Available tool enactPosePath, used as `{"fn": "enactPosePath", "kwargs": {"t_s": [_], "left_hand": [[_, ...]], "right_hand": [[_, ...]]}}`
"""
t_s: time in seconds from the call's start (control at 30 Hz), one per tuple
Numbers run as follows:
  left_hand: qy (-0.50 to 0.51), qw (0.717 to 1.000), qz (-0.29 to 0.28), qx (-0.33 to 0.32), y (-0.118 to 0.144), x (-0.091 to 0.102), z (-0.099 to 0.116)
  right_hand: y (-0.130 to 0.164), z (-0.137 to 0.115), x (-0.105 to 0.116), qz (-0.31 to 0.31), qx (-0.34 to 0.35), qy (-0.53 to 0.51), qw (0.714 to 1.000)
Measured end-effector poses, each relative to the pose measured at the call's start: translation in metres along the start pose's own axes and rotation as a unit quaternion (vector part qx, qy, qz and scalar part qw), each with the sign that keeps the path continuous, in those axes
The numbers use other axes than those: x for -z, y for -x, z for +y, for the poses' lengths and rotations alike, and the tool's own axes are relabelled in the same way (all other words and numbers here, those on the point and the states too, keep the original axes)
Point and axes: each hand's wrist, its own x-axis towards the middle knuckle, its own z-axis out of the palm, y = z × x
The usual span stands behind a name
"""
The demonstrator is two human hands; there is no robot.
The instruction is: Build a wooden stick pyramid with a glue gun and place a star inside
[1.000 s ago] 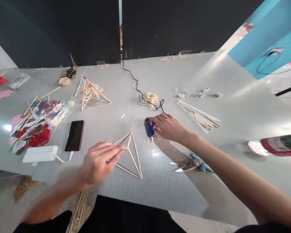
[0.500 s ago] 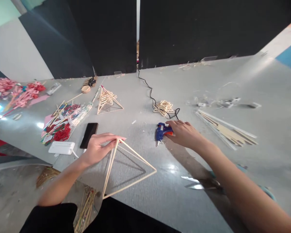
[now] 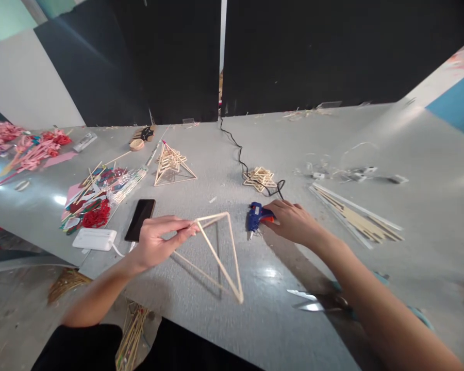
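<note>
The stick frame [image 3: 216, 251] is a thin, pale wooden pyramid of open triangles, lifted and tilted just above the grey table [image 3: 255, 319], its far corner low near the table's front. The left hand [image 3: 158, 242] reaches in from the lower left and pinches one corner of the frame between fingertips and thumb. The right hand [image 3: 294, 221] stretches forward with its palm down, fingers laid over the blue glue gun [image 3: 257, 216] lying on the table; whether they are clenched around it cannot be told. A pair of scissors [image 3: 317, 301] is partly covered by the right forearm and blurred.
</note>
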Motion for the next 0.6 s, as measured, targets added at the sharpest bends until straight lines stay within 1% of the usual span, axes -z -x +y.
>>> {"fn": "enactPosePath", "kwargs": {"t_s": [0.07,0.2,0.27,0.4,0.5,0.6], "left_hand": [[0.010,1.000,0.013,-0.002,-0.001,-0.001,0.004],[0.016,0.999,0.025,0.042,-0.006,0.000,0.017],[0.013,0.998,0.032,0.043,-0.011,0.003,0.025],[0.006,0.999,0.041,-0.010,-0.018,0.007,0.038],[0.003,0.998,0.018,-0.059,-0.020,0.009,0.044],[-0.005,0.997,0.005,-0.081,-0.021,0.009,0.046]], "right_hand": [[0.000,0.000,0.001,0.000,0.003,0.002,1.000],[0.000,-0.001,0.003,0.005,0.010,0.002,1.000],[0.000,-0.002,0.004,0.006,0.012,-0.002,1.000],[0.001,-0.002,0.004,0.011,0.015,-0.013,1.000],[0.001,-0.002,0.003,0.020,0.017,-0.028,0.999],[0.000,-0.004,0.005,0.036,0.024,-0.055,0.998]]}}
